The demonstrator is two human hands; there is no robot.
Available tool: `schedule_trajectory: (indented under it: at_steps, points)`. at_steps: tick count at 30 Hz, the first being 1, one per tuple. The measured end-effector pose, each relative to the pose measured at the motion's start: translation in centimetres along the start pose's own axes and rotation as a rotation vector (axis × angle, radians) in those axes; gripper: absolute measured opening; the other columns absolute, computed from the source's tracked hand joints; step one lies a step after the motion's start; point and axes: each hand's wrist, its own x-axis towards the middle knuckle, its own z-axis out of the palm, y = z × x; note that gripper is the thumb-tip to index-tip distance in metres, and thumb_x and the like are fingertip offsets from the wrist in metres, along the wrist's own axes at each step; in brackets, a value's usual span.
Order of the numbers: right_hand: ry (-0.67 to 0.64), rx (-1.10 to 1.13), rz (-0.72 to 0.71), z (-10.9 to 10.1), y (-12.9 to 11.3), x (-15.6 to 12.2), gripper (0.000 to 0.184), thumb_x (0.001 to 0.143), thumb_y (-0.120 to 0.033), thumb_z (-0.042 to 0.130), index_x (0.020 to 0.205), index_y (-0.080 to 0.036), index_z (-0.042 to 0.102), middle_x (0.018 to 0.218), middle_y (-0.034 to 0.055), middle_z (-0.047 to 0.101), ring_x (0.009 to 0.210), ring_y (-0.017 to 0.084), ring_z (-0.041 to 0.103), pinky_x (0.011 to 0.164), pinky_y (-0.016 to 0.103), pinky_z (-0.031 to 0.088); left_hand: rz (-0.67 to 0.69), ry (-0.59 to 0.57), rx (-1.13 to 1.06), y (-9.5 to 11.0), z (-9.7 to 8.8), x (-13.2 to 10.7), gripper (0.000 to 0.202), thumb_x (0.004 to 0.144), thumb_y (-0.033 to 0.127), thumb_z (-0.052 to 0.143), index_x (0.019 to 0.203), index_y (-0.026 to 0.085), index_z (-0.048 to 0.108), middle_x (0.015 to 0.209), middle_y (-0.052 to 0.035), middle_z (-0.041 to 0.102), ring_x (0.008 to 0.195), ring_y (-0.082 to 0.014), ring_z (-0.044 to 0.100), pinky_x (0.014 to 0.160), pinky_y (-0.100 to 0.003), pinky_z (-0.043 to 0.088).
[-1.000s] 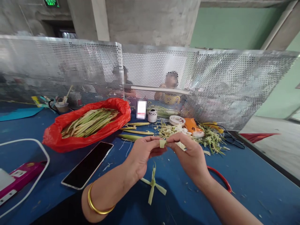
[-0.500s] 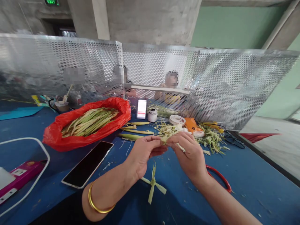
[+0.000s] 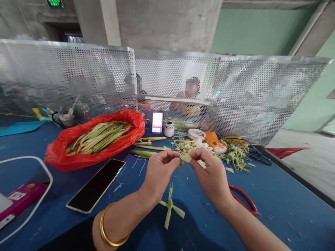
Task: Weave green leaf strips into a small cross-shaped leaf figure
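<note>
A pale green leaf strip (image 3: pixel 185 158) is stretched between my fingertips above the table. My left hand (image 3: pixel 159 176) pinches one end of it between thumb and index finger. At the other end, my right hand (image 3: pixel 212 174) is closed on the strip, and a pale piece of it shows below the right fingers. Under my hands, a cross-shaped leaf piece (image 3: pixel 169 206) with a knotted middle lies on the blue table (image 3: pixel 141 223). Close to my right wrist is a red curved handle (image 3: pixel 246 198), partly hidden by the forearm.
A red plastic bag (image 3: pixel 59 158) of leaf strips (image 3: pixel 102 137) stands left. Nearby are a smartphone (image 3: pixel 96 184), a magenta power strip (image 3: pixel 23 198) and a white cable. Behind my hands sit a thread spool (image 3: pixel 169 129), a tape roll (image 3: pixel 196 134) and leaf scraps (image 3: pixel 237 157). A perforated metal screen (image 3: pixel 167 76) borders the back.
My fingers have shifted on the strip: more of it now shows flat between my fingertips, and the left fingers are more curled. The cross-shaped piece stays on the table.
</note>
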Motion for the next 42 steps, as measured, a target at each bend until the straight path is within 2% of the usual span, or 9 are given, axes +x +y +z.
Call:
schedule_trajectory:
  at_steps: [2,4,8,16,20,27,33,38,42]
  points:
    - [-0.003,0.066,0.013,0.04,0.03,0.03,0.016,0.084,-0.019,0.058,0.1,-0.023,0.057,0.08,0.0009,0.068,0.077,0.019,0.062,0.074,0.033,0.047,0.011,0.001,0.025,-0.02,-0.04,0.02,0.006,0.067,0.02,0.071,0.072,0.016,0.071,0.069,-0.0014,0.069,0.067,-0.012,0.059,0.068,-0.023,0.047]
    - [-0.027,0.085,-0.014,0.04,0.02,0.13,0.022,0.085,-0.018,0.055,0.106,-0.023,0.056,0.082,0.0018,0.068,0.079,0.019,0.063,0.076,0.033,0.047,0.045,-0.004,0.063,-0.04,-0.12,0.06,0.004,0.068,0.02,0.071,0.071,0.017,0.071,0.068,-0.0009,0.068,0.066,-0.0123,0.059,0.066,-0.022,0.046]
    - [-0.077,0.019,-0.08,-0.12,-0.14,0.32,0.014,0.086,-0.015,0.049,0.085,-0.022,0.061,0.083,0.003,0.067,0.08,0.02,0.061,0.072,0.031,0.045,0.13,-0.03,0.163,-0.13,-0.33,0.07,0.004,0.071,0.021,0.069,0.073,0.018,0.071,0.07,-0.0014,0.069,0.067,-0.0138,0.06,0.065,-0.023,0.046]
    - [-0.106,-0.003,0.024,-0.35,0.11,0.25,0.012,0.087,-0.021,0.05,0.077,-0.021,0.057,0.074,0.0017,0.063,0.072,0.018,0.056,0.064,0.027,0.041,0.153,-0.092,0.306,-0.35,-0.56,0.01,0.014,0.071,0.028,0.069,0.079,0.017,0.073,0.075,-0.0042,0.073,0.07,-0.0178,0.065,0.068,-0.027,0.049]
    - [-0.132,0.07,0.069,-0.3,0.17,0.28,0.012,0.085,-0.022,0.052,0.075,-0.022,0.058,0.07,0.0004,0.062,0.067,0.016,0.055,0.061,0.027,0.041,0.069,-0.051,0.287,-0.06,-0.37,0.12,0.011,0.069,0.028,0.07,0.073,0.018,0.072,0.071,-0.0031,0.072,0.07,-0.0173,0.065,0.069,-0.027,0.048]
    - [-0.164,0.358,0.194,0.29,0.21,0.46,0.009,0.083,-0.028,0.058,0.079,-0.021,0.058,0.066,-0.0003,0.063,0.062,0.016,0.059,0.059,0.027,0.047,-0.252,-0.084,-0.06,0.33,-0.33,0.37,0.005,0.065,0.019,0.067,0.07,0.016,0.067,0.067,-0.0035,0.071,0.07,-0.0159,0.066,0.075,-0.029,0.048]
    - [-0.067,0.214,0.002,0.43,0.4,0.19,0.003,0.082,-0.021,0.061,0.083,-0.022,0.059,0.076,-0.0008,0.063,0.071,0.015,0.059,0.066,0.026,0.047,-0.367,-0.054,-0.152,0.24,-0.62,0.44,0.007,0.07,0.021,0.065,0.074,0.015,0.067,0.068,-0.0036,0.069,0.069,-0.0138,0.064,0.073,-0.027,0.048]
    - [-0.048,0.128,-0.171,0.34,0.3,0.22,0.012,0.084,-0.012,0.058,0.078,-0.022,0.058,0.079,-0.0004,0.062,0.077,0.014,0.058,0.071,0.026,0.045,-0.403,-0.053,-0.228,0.16,-0.54,0.3,0.007,0.067,0.02,0.066,0.07,0.014,0.067,0.067,-0.0026,0.065,0.068,-0.0135,0.061,0.068,-0.027,0.049]
    - [-0.051,0.115,-0.173,0.32,0.31,0.25,0.016,0.086,-0.01,0.056,0.077,-0.023,0.059,0.079,-0.0007,0.062,0.078,0.014,0.058,0.073,0.026,0.044,-0.399,-0.088,-0.232,-0.01,-0.58,0.41,0.007,0.065,0.02,0.068,0.07,0.015,0.067,0.07,-0.0031,0.065,0.072,-0.0151,0.062,0.069,-0.028,0.049]
